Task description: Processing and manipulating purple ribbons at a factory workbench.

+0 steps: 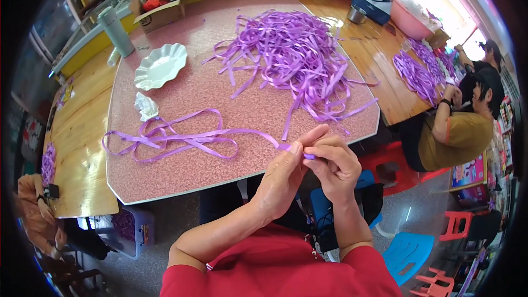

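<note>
Both my hands meet just above the front edge of the pink speckled table point(165, 181). My left hand point(283, 176) pinches a purple ribbon point(250, 131) between thumb and fingers. The ribbon trails left from there and lies in loose loops on the tabletop. Close beside it, my right hand point(336, 165) is closed on a small purple piece point(309, 157), which looks like the ribbon's rolled or folded end; the fingers partly cover it. Beyond my hands spreads a large tangled heap of purple ribbons point(297, 49).
A white scalloped dish point(161, 67), a crumpled tissue point(146, 106), a green bottle point(116, 33) and an open cardboard box point(159, 14) stand on the left. At right, a person in an olive shirt point(456, 140) sits by more purple ribbons point(415, 74). Red stools point(388, 168) stand below.
</note>
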